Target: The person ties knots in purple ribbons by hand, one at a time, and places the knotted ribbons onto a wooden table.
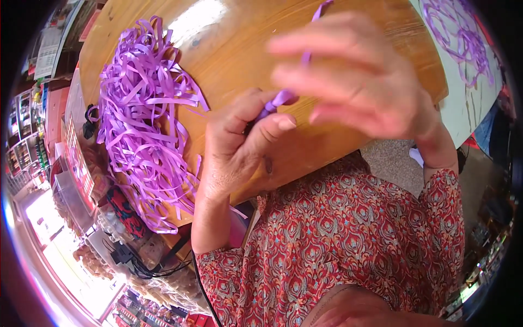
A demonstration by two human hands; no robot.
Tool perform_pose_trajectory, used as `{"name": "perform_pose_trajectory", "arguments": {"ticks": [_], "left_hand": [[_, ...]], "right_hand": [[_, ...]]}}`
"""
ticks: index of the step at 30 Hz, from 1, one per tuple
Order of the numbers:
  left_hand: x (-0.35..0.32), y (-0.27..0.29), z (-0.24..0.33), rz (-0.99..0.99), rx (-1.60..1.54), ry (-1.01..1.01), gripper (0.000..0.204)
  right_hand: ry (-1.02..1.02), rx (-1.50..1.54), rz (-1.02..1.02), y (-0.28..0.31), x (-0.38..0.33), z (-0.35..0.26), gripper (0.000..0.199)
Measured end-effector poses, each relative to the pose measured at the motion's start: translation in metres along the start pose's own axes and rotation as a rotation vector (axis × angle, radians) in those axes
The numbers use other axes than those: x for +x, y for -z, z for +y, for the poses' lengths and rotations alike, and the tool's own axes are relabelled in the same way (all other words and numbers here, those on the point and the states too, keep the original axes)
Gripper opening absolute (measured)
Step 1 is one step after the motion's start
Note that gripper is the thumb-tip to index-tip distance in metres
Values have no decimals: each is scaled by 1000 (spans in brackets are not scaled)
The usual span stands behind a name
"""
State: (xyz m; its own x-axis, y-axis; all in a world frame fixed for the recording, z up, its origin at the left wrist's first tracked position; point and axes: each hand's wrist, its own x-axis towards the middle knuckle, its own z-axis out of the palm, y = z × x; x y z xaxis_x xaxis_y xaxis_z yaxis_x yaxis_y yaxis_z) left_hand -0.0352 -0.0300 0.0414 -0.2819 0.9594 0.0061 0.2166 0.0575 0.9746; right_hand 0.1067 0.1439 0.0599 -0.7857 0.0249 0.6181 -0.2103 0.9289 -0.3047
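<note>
My left hand (234, 144) is closed, with thumb and fingers pinching a small wound piece of purple ribbon (282, 98). A dark bit shows beneath the ribbon, too hidden to name. Just to the right and above, my right hand (359, 82) is raised over the table, its fingers apart and blurred by motion. A narrow strand of purple ribbon (317, 13) runs from the table's far side down behind those fingers. Its middle is partly covered by the hand, so I cannot tell whether it touches the fingers.
A large tangled heap of purple ribbon (144, 103) covers the left side of the wooden table (234, 54). More ribbon (463, 41) lies on a pale surface at the far right. Black cables (139, 267) and plastic bags sit beyond the table's left edge.
</note>
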Motion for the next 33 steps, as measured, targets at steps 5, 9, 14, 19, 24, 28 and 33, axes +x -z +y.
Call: {"name": "perform_pose_trajectory", "arguments": {"ticks": [5,9,14,19,24,28,33], "left_hand": [[-7,-12,6,-91,-346,54,29],[-14,-4,-5,-202,-422,111,33],[-8,-13,6,-190,-299,103,28],[-7,-17,3,35,-7,-1,14],[-10,-1,1,168,167,-151,7],[-18,29,-6,335,141,-121,6],[-28,46,-3,428,-113,27,9]], "right_hand": [[213,366,6,-26,-2,-3,33],[231,322,-9,-24,-5,-4,31],[250,280,32,-22,-12,-3,23],[245,209,75,-11,-16,2,18],[-22,298,66,17,-25,10,15],[-422,348,156,47,-67,32,14],[-518,564,388,67,-102,57,16]]}}
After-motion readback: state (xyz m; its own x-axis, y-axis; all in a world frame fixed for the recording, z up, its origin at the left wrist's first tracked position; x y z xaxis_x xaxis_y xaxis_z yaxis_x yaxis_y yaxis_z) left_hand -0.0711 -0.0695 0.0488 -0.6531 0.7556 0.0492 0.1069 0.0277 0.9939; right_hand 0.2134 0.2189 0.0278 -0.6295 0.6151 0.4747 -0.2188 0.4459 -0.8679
